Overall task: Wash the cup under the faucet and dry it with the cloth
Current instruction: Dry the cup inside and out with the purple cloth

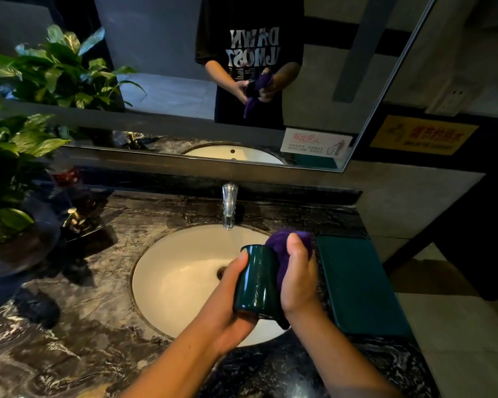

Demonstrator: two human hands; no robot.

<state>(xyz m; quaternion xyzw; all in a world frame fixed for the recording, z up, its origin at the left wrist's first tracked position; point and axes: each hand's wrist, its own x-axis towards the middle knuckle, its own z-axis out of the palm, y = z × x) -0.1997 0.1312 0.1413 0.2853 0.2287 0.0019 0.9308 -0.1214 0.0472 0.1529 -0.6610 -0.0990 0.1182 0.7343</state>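
Both forearms reach in over the sink [167, 271], below the faucet [229, 206]. The left hand [230, 305] wraps its fingers round the dark green cup [255, 280], tilted with its mouth away. The right hand [298, 280] clutches the purple cloth [285, 245], pressing it against the cup's side.

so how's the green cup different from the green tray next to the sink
The cup is a glossy cylinder; the tray is a flat rectangle. The cup is held tilted over the sink by the left hand, the right hand gripping the purple cloth against it; the tray lies untouched on the counter. Both are dark green.
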